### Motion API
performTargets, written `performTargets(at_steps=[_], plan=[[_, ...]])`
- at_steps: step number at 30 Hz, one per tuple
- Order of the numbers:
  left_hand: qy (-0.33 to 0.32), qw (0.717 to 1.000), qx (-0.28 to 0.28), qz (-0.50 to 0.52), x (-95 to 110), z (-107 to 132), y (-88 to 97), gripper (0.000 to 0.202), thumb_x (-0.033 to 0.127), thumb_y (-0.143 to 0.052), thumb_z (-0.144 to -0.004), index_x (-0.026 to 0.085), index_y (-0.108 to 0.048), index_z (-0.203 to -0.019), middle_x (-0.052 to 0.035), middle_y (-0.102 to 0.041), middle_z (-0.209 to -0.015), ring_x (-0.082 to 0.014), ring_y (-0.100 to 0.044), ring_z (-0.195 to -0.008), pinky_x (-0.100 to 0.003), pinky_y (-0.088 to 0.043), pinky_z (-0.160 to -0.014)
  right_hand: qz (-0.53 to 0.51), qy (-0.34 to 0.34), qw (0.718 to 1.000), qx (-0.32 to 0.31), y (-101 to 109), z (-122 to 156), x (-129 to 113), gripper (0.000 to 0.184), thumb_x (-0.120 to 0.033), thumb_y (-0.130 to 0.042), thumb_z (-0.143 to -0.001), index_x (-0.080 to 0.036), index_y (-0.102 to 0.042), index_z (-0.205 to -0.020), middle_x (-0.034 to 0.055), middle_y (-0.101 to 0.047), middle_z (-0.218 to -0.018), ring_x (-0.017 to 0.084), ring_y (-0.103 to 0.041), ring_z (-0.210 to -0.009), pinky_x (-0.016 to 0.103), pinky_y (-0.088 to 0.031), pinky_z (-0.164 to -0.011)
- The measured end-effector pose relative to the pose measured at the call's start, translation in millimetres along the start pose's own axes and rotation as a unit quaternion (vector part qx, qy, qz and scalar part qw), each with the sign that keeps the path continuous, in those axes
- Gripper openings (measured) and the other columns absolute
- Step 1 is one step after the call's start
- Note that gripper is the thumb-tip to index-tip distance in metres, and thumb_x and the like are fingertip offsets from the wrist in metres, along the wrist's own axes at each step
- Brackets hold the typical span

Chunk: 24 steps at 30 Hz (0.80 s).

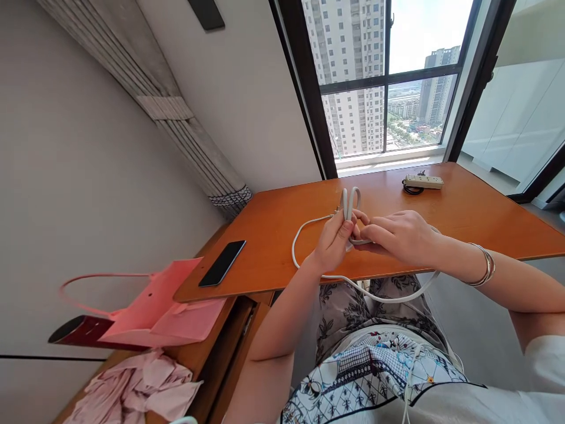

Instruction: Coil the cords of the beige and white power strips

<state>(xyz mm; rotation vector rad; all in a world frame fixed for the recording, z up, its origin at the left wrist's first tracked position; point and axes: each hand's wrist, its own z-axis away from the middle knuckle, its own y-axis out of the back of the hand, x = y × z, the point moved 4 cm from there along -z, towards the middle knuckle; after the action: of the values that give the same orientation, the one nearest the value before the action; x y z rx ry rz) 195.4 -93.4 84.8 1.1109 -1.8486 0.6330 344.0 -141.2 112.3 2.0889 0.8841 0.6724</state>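
Observation:
A white cable (295,242) is gathered in loops between my two hands above the front part of the wooden table (282,215). My left hand (334,238) is closed around the upright loops, thumb pressed against them. Close beside it, my right hand (399,235) has its fingers bent around a lower part of the cable, near the left fingertips. One long slack stretch bows out to the left, then droops over the table's front edge above my lap. Part of the bundle is hidden behind my fingers.
A black phone (222,263) lies on the table's left end. A power strip (424,181) with a dark cord sits near the window. Left of the table are a pink bag (163,306), a dark red object (83,331) and crumpled pink cloth (139,386).

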Motion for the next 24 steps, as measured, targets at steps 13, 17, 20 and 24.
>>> performTargets(at_steps=[13,17,20,24], plan=[[0.058,0.996,0.059,0.043,-3.8,-5.0,17.8,0.050,0.065,-0.071,-0.078,0.021,-0.047,-0.073,0.0040,-0.057,-0.053,-0.0071,-0.041,-0.039,-0.020,-0.027,-0.038,0.005,-0.123,0.982,-0.146,-2.1,11.5,28.0,0.041,-0.021,-0.061,-0.090,-0.017,-0.055,-0.130,0.0105,-0.070,-0.107,0.016,-0.064,-0.067,0.026,-0.034,-0.053],[0.096,0.993,0.036,0.060,-5.8,-4.8,20.9,0.053,0.066,-0.072,-0.076,0.021,-0.045,-0.073,0.0020,-0.062,-0.054,-0.0067,-0.041,-0.036,-0.019,-0.026,-0.036,-0.074,-0.144,0.976,-0.143,-0.9,17.4,46.8,0.018,-0.026,-0.056,-0.095,-0.019,-0.065,-0.109,0.0063,-0.073,-0.091,0.018,-0.066,-0.072,0.027,-0.041,-0.060],[0.145,0.979,-0.040,0.138,-12.3,0.2,10.6,0.051,0.062,-0.071,-0.078,0.021,-0.043,-0.072,0.0035,-0.056,-0.049,-0.0065,-0.036,-0.032,-0.019,-0.025,-0.036,-0.160,-0.149,0.975,-0.051,4.2,6.6,59.4,0.028,-0.035,-0.061,-0.093,-0.020,-0.065,-0.115,0.0106,-0.071,-0.111,0.020,-0.068,-0.091,0.033,-0.050,-0.073],[0.189,0.944,-0.124,0.240,-16.5,8.8,-5.1,0.043,0.057,-0.062,-0.088,0.021,-0.044,-0.072,0.0087,-0.037,-0.036,-0.0073,-0.025,-0.028,-0.021,-0.028,-0.037,-0.383,-0.126,0.913,-0.061,-6.7,-10.6,62.4,0.038,-0.041,-0.066,-0.089,-0.018,-0.065,-0.119,0.0107,-0.071,-0.115,0.020,-0.068,-0.100,0.036,-0.055,-0.084]])
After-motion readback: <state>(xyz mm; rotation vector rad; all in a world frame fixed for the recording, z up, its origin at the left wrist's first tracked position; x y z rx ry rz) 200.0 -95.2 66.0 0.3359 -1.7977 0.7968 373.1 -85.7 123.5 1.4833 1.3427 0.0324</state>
